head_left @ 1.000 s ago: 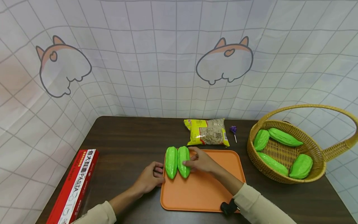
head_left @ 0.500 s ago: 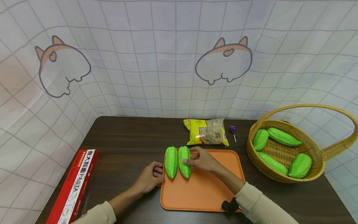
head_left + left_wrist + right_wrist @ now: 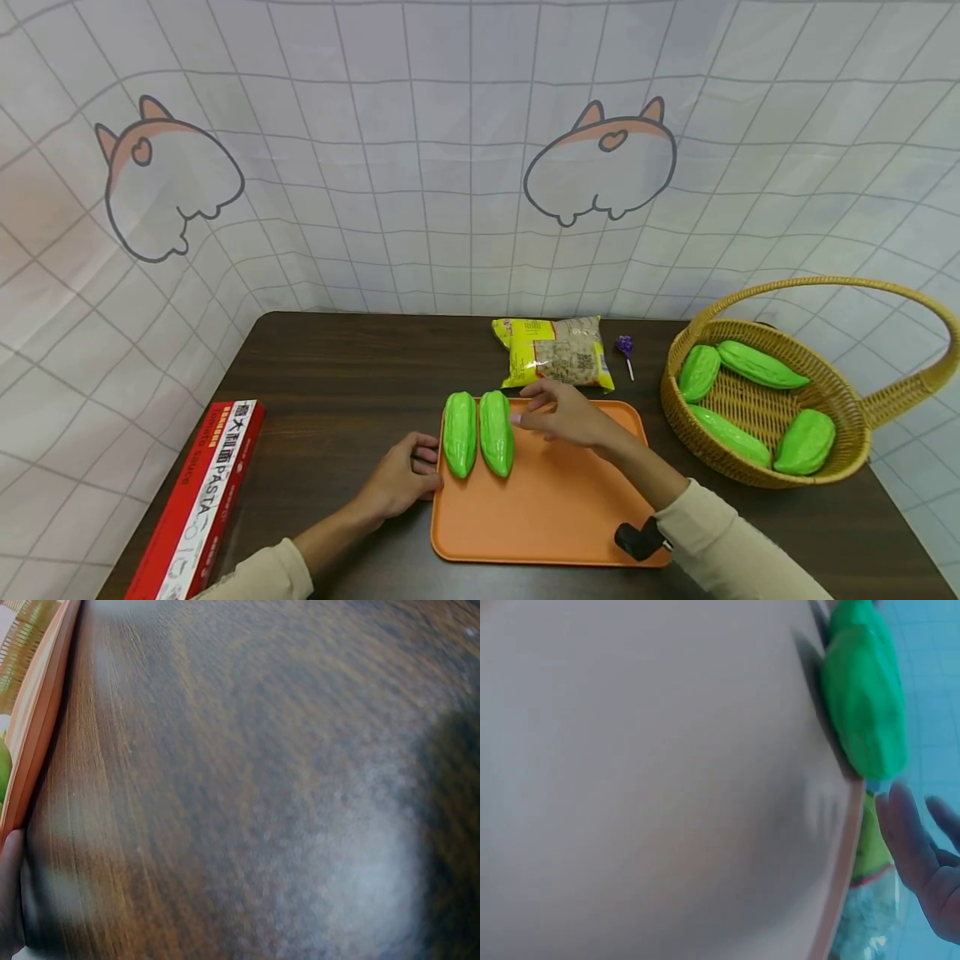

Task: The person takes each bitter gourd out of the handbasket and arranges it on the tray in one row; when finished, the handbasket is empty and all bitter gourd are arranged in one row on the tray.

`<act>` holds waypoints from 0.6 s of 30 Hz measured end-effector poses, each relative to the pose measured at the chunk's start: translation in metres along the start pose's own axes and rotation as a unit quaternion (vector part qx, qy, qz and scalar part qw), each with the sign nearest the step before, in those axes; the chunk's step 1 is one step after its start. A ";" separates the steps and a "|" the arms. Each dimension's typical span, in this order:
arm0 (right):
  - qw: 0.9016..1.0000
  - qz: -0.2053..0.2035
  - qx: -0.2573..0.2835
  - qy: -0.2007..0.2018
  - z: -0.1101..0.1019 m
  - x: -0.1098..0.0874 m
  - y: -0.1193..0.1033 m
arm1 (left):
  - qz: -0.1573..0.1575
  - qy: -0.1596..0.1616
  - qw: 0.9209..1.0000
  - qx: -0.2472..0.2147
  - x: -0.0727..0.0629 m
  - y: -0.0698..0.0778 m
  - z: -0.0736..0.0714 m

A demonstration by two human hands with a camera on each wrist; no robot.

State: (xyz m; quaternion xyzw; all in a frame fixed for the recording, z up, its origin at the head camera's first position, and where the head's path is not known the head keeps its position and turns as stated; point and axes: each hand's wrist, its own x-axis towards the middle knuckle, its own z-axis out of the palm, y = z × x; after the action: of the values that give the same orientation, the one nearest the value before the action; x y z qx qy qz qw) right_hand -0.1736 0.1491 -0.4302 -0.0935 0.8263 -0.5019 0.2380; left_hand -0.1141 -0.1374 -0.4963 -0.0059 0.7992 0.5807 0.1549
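Two glossy green ridged gourds, resembling bitter melons, lie side by side with a narrow gap on the orange tray [image 3: 540, 517]. The left gourd [image 3: 460, 435] is along the tray's left rim; the right gourd [image 3: 497, 435] is nearer my right hand [image 3: 566, 414]. That hand hovers over the tray with fingers and thumb spread, holding nothing; in the right wrist view its fingers [image 3: 907, 832] are apart from a gourd [image 3: 864, 701]. My left hand [image 3: 399, 477] rests at the tray's left edge with loosely bent fingers, and one finger [image 3: 10, 877] touches the rim in the left wrist view.
On the right stands a wicker basket [image 3: 757, 412] with a tall handle, holding several green gourds. A yellow bag [image 3: 558, 354] and a purple lollipop [image 3: 625, 344] lie behind the tray. A red pasta box [image 3: 197, 500] lies far left on the dark table [image 3: 337, 375].
My right hand has let go of the right gourd and drawn back to the right. That gourd has shifted slightly right, leaving a gap. My left hand has stayed at the tray edge.
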 end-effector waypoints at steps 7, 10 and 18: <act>0.999 -0.030 -0.045 -0.008 -0.026 -0.012 -0.002 | -0.002 -0.004 1.000 0.002 0.001 0.000 0.000; 0.998 -0.034 -0.051 -0.008 -0.037 -0.018 -0.003 | 0.000 -0.004 1.000 0.000 0.001 0.000 -0.001; 0.996 -0.065 -0.056 -0.002 -0.071 -0.037 -0.006 | 0.001 -0.005 1.000 0.003 0.001 -0.001 -0.001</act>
State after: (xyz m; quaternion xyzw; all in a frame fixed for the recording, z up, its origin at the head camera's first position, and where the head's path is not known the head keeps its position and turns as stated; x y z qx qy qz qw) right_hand -0.1768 0.2167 -0.3865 -0.1614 0.8449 -0.4689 0.2006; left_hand -0.1155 -0.1380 -0.4974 -0.0012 0.8001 0.5785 0.1585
